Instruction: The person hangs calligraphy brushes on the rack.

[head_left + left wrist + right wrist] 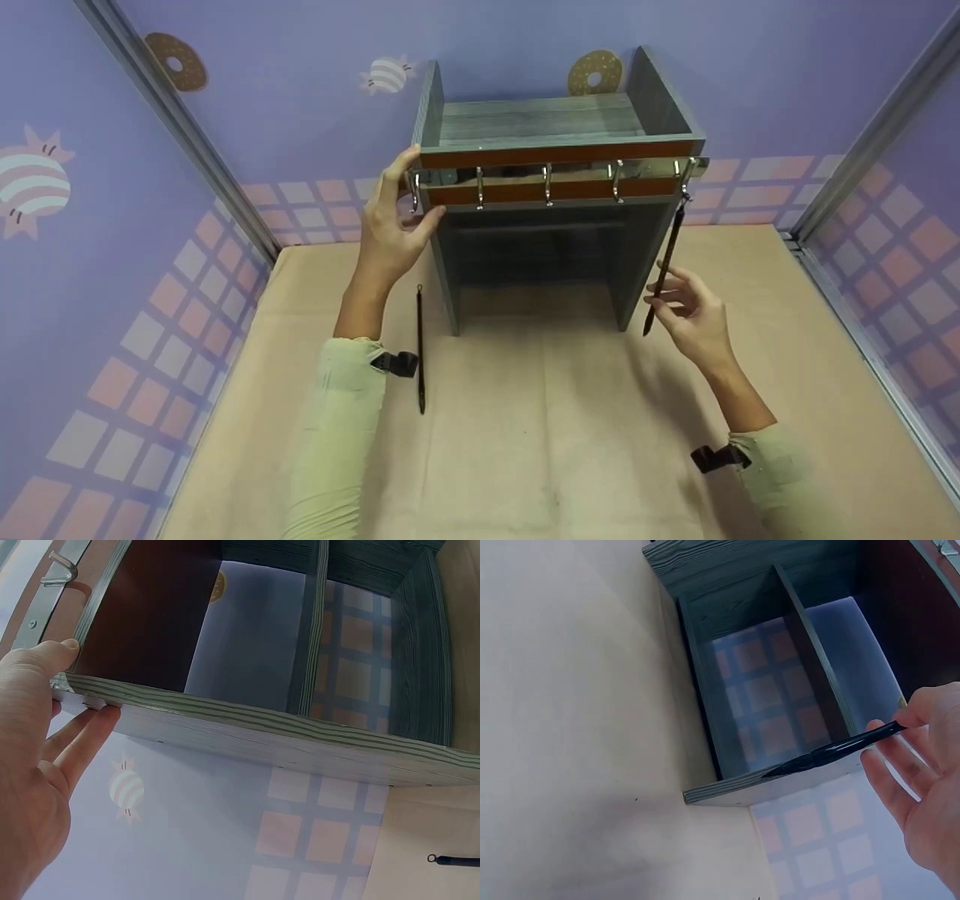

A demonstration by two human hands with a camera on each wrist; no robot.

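Note:
A grey wooden shelf unit (540, 120) stands on the tan table (540, 435), with a chrome hook rail (555, 176) on a brown strip across its front. My left hand (417, 187) holds the unit's top left corner, thumb under the rail end and fingers up the side panel (262, 739). A thin black strap (667, 262) hangs from the rightmost hook (686, 176). My right hand (661, 291) pinches that strap's lower part; in the right wrist view the strap (832, 754) runs out from between the thumb and fingers. A second black strap (420, 349) lies flat on the table by my left forearm.
Purple patterned walls with metal corner posts (180, 127) enclose the table on three sides. The shelf unit is open at front and back, with a divider (817, 667) inside. The loose strap's ring end (435, 860) shows on the table.

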